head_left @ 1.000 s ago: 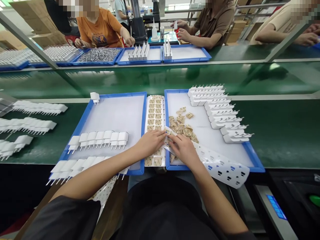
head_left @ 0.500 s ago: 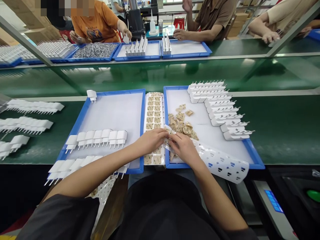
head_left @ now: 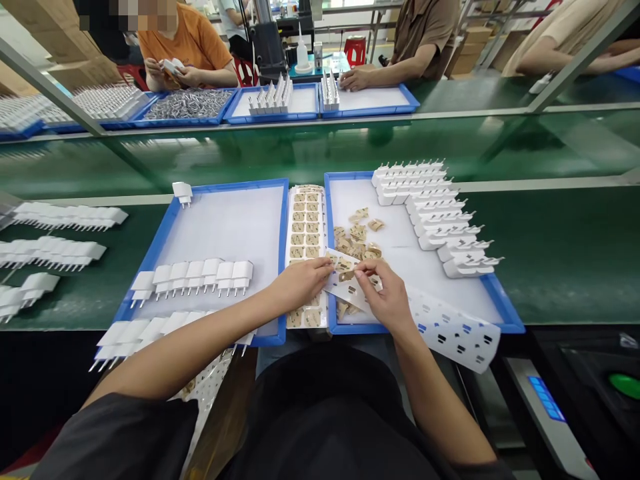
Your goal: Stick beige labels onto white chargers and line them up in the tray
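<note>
2 fingertips of your right hand (head_left: 384,293), on the thumb and a finger, are pinched close together on a small tan sticker (head_left: 346,275), just to the right of the sticker sheet (head_left: 305,223). The tan sticker is over a long white strip (head_left: 453,327), but it is too small to tell if any of it is stuck there. Your left hand (head_left: 306,277) reaches across the sticker sheet, with its fingers bunched at the left end of the strip. You can't see if they pinch the strip or only press on it. The strip slants from the sticker sheet's right side, to the right and toward you, past the near rim of the right tray (head_left: 425,273).

A heap of tan pieces (head_left: 356,247) sits in that tray, near the sheet's right edge. Rows of white plugs (head_left: 427,213) lie farther to the right of the sheet.

Just beside the sheet, on its left, is the left tray (head_left: 235,220). 1 row of plugs (head_left: 200,275) there has its pins toward you, and another row is partly hidden by your left arm. 1 lone plug (head_left: 183,193) sits on the back corner, well left of the sheet.

Past the sheet, across the green belt (head_left: 275,152), a person in an orange shirt (head_left: 200,40) holds something white in 2 hands.
</note>
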Motion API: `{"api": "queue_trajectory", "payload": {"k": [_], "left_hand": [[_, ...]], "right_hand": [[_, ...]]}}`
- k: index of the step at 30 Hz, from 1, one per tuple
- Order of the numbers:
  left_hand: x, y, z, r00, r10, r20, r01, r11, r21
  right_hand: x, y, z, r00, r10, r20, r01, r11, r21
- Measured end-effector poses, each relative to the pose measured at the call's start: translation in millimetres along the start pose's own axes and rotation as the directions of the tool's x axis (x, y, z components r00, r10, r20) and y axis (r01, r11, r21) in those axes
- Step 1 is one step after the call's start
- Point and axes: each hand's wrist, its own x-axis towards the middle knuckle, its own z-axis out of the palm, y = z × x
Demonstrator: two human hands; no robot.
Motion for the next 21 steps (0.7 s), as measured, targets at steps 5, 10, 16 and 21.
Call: {"api": "queue_trajectory", "payload": {"k": [5, 10, 16, 21], "left_hand": [[0.3, 7.9, -14.6, 0.992, -0.078, -0.098, 0.057, 0.978, -0.201], [1.4, 22.0, -30.2, 0.97, -0.228, -0.081, 0.126, 0.762, -0.636], [4.8, 33.1, -29.2, 0.955, -0.256, 0.153, 0.253, 0.427, -0.868], [4.8, 37.5, -26.7, 0.96, -0.232, 0.158, 0.224, 0.293, -0.93]], "right_hand": [[-4.5, -4.7, -5.4, 0.992, 0.126, -0.031, -0.123, 0.989, 0.084], [-7.7, -13.2, -4.1, 0.99, 0.13, -0.049, -0.119, 0.977, 0.178], [-8.5, -20.2, -1.2, 0.994, 0.108, -0.037, -0.095, 0.964, 0.246], [-10.8, -25.3, 3.2, 0.992, 0.12, -0.028, -0.109, 0.961, 0.253]]}}
